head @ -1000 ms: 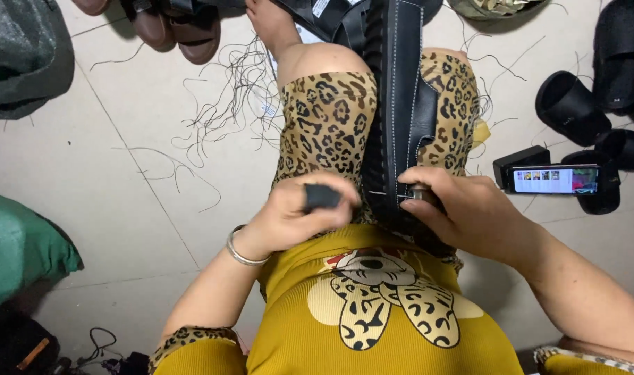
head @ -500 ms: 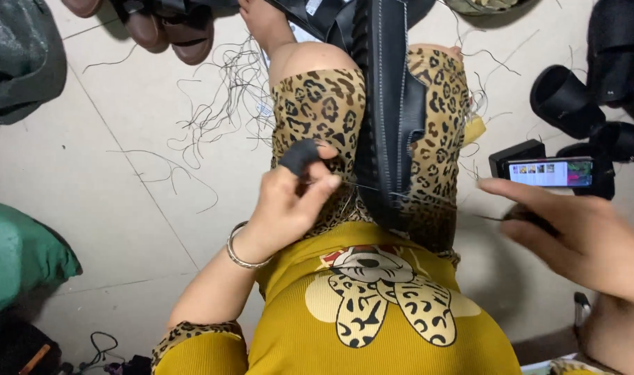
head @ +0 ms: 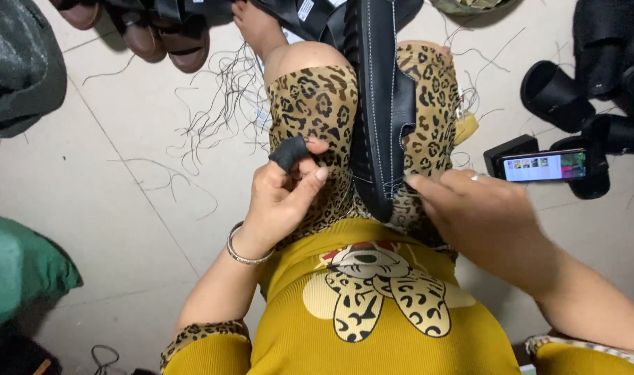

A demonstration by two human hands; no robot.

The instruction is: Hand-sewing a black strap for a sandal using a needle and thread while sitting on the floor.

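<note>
A black shoe point(head: 376, 104) with white stitching stands heel-down between my knees, which are in leopard-print fabric point(head: 317, 104). My left hand point(head: 282, 201) hovers just left of the shoe. Its forefinger wears a black finger cover point(head: 289, 153), and the thumb is pinched against the other fingertips. I see nothing in that pinch. My right hand point(head: 483, 215) is blurred, its fingertips drawn together and touching the shoe's lower right edge. The thin dark needle it held a moment ago is hidden.
Loose thread ends point(head: 220, 104) lie on the pale floor on the left. Brown sandals point(head: 171, 35) sit at the top left, black shoes point(head: 573, 83) at the top right. A lit phone point(head: 546, 165) leans by them. A green bundle point(head: 18, 278) lies at the left edge.
Both hands were on the shoe. The right hand swung out to the right, then came back to the shoe's edge. The left hand lifted off to the left.
</note>
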